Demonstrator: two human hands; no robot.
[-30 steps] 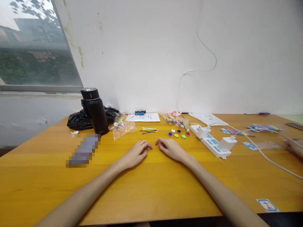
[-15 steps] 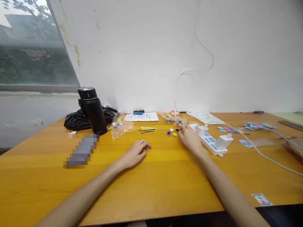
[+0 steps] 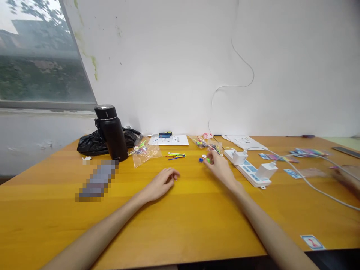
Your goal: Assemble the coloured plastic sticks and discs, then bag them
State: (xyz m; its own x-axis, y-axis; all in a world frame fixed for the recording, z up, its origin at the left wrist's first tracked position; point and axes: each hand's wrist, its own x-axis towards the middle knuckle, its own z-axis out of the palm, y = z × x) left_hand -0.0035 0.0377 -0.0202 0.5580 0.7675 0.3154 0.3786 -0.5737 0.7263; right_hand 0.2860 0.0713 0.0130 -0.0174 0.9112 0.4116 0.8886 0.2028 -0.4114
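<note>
The bare left forearm point(image 3: 104, 227) slants inward to the left hand point(image 3: 161, 184), palm down, its fingers loosely curled and pointing right, thumb just below them. The right forearm point(image 3: 267, 223) angles inward too, reaching farther forward. The right hand point(image 3: 221, 169) is back up, its fingers bent downward. The hands are apart.

Window point(image 3: 45, 67): pale daylight, left beyond left hand point(image 3: 161, 183)
Wall point(image 3: 168, 67): bright, past right hand point(image 3: 221, 168)
Co-worker's hand point(image 3: 350, 180): blurred, far right of right hand
Pixelated patch point(image 3: 98, 180): left of left hand
</note>
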